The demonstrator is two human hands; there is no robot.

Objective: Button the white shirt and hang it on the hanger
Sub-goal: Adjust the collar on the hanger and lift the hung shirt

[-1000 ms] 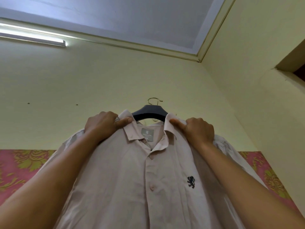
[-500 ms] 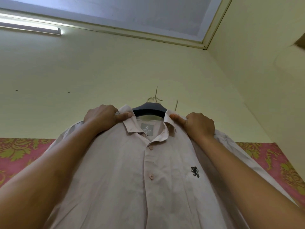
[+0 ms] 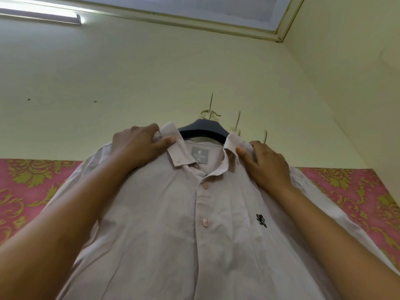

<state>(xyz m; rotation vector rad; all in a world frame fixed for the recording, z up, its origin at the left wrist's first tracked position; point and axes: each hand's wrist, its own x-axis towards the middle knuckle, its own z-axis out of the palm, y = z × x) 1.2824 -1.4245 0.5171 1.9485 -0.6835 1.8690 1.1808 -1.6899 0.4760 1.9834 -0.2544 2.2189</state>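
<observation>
The white shirt (image 3: 173, 224) hangs in front of me, its placket buttoned below the open collar, a small dark emblem on the chest. A dark hanger (image 3: 203, 129) sits inside the collar; its metal hook (image 3: 208, 114) is up against a wall hook. My left hand (image 3: 138, 146) grips the shirt's left shoulder, thumb on the collar. On the other side my right hand (image 3: 265, 164) grips the right shoulder with its thumb on the collar tip.
Several thin wall hooks (image 3: 238, 122) stick out of the pale yellow wall behind the hanger. Pink and gold patterned wallpaper (image 3: 32, 191) covers the lower wall. A tube light (image 3: 39, 15) glows top left; the room corner is at the right.
Both hands lifted the shirt and hanger upward toward the wall hooks. The hanger's hook now overlaps the leftmost wall hook. The grips are unchanged.
</observation>
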